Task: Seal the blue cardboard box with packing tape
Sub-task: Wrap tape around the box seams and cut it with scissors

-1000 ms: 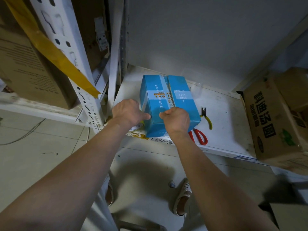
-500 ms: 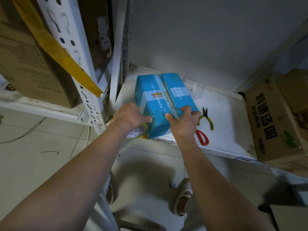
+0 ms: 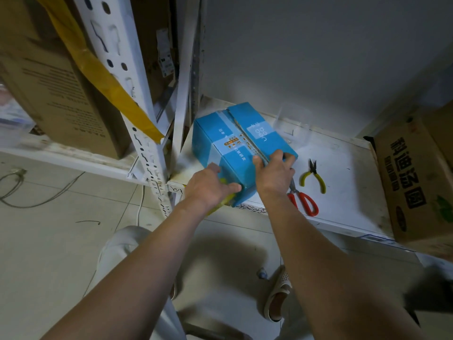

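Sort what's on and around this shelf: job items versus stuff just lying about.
For the job:
blue box
left hand, holding something yellow, likely the tape
right hand, gripping the box's near edge

Lying about:
red scissors
yellow pliers
brown carton

left hand point(image 3: 209, 188) hides blue box point(image 3: 228, 153) near corner and most of a yellow item point(image 3: 226, 200), can't ID it; right hand point(image 3: 275, 177) covers scissors point(image 3: 302, 201) blades; brown carton point(image 3: 414, 182) cut off at right edge

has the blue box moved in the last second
Yes. The blue box has swung round on the white shelf: its far end now points more toward the left post, its near right corner closer to the yellow pliers.
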Tool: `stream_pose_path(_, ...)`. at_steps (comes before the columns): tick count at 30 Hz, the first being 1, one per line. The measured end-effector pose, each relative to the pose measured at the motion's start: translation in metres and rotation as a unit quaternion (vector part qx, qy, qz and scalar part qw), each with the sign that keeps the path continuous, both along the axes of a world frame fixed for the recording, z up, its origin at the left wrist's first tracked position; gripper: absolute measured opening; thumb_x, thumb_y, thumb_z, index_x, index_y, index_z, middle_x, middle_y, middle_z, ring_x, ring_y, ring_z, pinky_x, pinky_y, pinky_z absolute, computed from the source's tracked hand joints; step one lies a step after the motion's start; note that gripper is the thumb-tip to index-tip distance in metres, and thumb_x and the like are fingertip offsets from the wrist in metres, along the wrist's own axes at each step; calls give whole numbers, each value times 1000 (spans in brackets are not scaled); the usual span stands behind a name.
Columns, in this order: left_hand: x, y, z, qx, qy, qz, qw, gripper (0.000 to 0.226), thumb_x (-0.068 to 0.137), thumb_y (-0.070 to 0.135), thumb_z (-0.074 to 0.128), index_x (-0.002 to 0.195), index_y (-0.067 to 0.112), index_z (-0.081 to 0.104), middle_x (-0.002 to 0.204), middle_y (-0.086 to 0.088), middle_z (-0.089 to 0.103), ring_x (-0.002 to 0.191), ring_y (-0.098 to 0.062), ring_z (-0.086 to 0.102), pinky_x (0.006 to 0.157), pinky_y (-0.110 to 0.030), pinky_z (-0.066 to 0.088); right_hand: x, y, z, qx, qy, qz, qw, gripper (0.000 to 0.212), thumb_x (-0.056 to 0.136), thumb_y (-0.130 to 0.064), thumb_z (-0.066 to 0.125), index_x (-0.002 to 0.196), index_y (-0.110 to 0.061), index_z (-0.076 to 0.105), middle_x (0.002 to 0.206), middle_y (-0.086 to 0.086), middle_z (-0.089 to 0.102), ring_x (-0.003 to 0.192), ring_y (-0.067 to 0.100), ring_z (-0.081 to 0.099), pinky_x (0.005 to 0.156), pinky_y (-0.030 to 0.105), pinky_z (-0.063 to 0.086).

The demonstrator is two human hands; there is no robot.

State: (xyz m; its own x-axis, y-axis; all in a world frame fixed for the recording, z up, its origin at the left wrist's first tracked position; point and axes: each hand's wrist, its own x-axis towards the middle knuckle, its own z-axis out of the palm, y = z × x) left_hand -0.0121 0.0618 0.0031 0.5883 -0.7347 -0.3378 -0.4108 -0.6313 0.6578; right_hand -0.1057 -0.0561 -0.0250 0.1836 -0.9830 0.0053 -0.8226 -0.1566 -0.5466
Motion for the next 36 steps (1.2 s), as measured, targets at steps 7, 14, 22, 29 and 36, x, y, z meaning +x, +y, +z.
stream_pose_path(7,-33,-15,-7,-40,73,-8,997,50,81,43,67,121,17,54,123,-7,59,112,-25,54,92,-33,45,-16,-35,8,73,-41,111,990,39,94,-41,45,121,-14,48,144,7,30,117,24,51,93,35,47)
stream_pose_path(14,-50,-18,-12,-65,134,-34,988,37,84,38,66,109,17,50,102,0,57,100,-21,57,84,-32,44,-34,-24,-2,118,-23,190,974,74,85,-42,63,147,-29,25,158,0,-14,140,22,27,110,36,30)
stream_pose_path(22,-57,-20,-22,-96,387,-6,917,30,86,12,66,99,27,43,100,-12,66,77,-31,70,81,-48,57,-36,-32,1,80,-81,184,976,46,89,-30,61,133,-29,47,159,-6,6,138,18,30,101,26,35)
stream_pose_path(29,-54,-21,-27,-112,458,31,882,41,80,12,70,115,4,50,85,-17,69,59,-25,67,59,-36,54,-55,-27,-10,144,-85,241,956,84,76,-36,75,145,-34,28,158,-15,-1,144,10,7,117,34,19)
stream_pose_path(36,-49,-28,-39,-63,428,25,901,21,85,11,66,103,5,57,79,-15,66,61,-22,67,57,-36,57,-58,-28,-28,85,-67,245,963,88,76,-36,74,146,-39,21,157,-16,-4,144,13,10,114,42,29)
